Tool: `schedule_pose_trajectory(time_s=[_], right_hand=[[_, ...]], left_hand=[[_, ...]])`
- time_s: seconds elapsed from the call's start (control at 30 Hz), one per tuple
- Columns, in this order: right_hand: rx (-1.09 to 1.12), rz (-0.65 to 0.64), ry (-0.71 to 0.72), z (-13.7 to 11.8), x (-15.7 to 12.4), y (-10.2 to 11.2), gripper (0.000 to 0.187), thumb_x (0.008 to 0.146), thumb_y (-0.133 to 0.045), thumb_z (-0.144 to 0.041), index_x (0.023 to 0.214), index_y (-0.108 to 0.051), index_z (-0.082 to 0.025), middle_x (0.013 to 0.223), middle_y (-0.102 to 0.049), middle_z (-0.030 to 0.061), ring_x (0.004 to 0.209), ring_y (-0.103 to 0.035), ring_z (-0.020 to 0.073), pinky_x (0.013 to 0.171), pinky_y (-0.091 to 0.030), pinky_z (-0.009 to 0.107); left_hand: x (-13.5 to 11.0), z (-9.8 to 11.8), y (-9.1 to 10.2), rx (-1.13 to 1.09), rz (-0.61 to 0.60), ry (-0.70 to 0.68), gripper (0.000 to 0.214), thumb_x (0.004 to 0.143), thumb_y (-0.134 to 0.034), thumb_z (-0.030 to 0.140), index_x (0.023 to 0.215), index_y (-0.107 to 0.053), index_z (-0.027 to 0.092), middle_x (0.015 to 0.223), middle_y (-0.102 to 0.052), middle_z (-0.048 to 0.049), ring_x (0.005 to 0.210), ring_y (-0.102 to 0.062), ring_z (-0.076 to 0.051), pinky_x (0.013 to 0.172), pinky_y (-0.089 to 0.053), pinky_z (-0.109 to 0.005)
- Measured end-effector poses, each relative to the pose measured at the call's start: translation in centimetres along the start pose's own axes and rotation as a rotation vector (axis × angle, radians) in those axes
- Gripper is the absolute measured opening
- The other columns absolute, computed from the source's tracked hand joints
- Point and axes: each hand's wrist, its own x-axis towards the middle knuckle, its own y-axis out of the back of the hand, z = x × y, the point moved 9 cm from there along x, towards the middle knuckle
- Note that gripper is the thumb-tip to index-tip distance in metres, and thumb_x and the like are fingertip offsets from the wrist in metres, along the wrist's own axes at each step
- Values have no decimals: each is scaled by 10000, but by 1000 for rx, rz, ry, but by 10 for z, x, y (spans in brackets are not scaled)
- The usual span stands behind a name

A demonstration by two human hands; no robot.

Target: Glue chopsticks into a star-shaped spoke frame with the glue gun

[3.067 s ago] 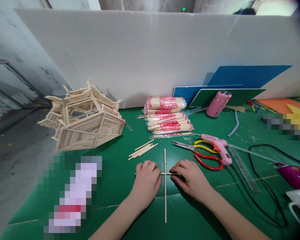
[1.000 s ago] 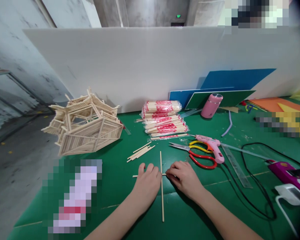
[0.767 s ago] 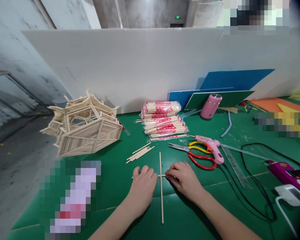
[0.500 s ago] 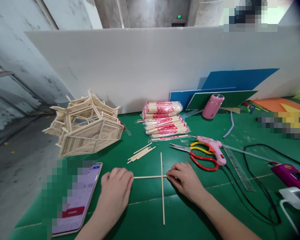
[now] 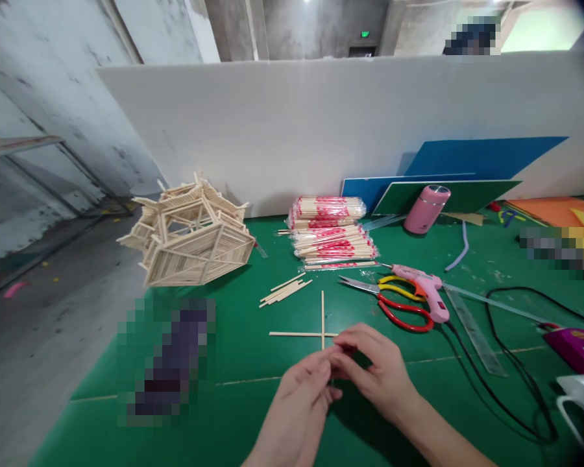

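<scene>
Two thin wooden sticks lie crossed on the table: a crosswise stick [image 5: 294,334] and an upright-running stick [image 5: 322,312]. My left hand [image 5: 306,386] and my right hand [image 5: 372,366] meet at the fingertips just over the near side of the cross, covering the lower part of one stick and the right end of the other. Both hands have their fingers pinched together; whatever is between them is hidden. Beyond the cross lies a small pile of loose sticks [image 5: 287,292].
A stick-built model [image 5: 199,253] stands at the left, behind a blurred phone [image 5: 175,357]. Plastic-wrapped chopsticks [image 5: 335,243] lie at the back. To the right are scissors [image 5: 394,301], a pink glue gun [image 5: 431,295], a ruler [image 5: 477,337], a black cable [image 5: 496,395] and a pink flask [image 5: 427,211].
My left hand has let go of the crosswise stick's left end and moved right to meet my right hand. My right hand has shifted slightly right and nearer. The view has turned a little left.
</scene>
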Motion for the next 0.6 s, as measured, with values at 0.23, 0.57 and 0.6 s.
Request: schedule_pose_trajectory(time_s=[0.23,0.57,0.6], right_hand=[[352,-193,-22,3,6,-9,109,709,-615,-280,784,-653,-211,717,-623,25,656,-579,130,595,-473,246],[409,-237,-39,17,-11,-24,169,756,-565,-224,895,-656,-257,781,-647,32,749,-586,148,658,-475,266],[392,-212,-42,18,-11,-22,160,755,-566,-220,880,-656,-259,777,-646,30,746,-588,149,656,-475,262]], left_hand=[[-6,-15,-4,-139,-23,38,209,695,-610,283,790,-648,101,778,-618,-97,744,-546,-155,665,-390,-258],[-4,-38,14,-209,56,90,253,597,-696,273,786,-657,109,767,-640,-94,625,-559,-131,574,-372,-237],[-1,-38,14,-221,56,89,264,581,-706,277,780,-659,110,744,-642,-91,608,-558,-130,561,-368,-234]])
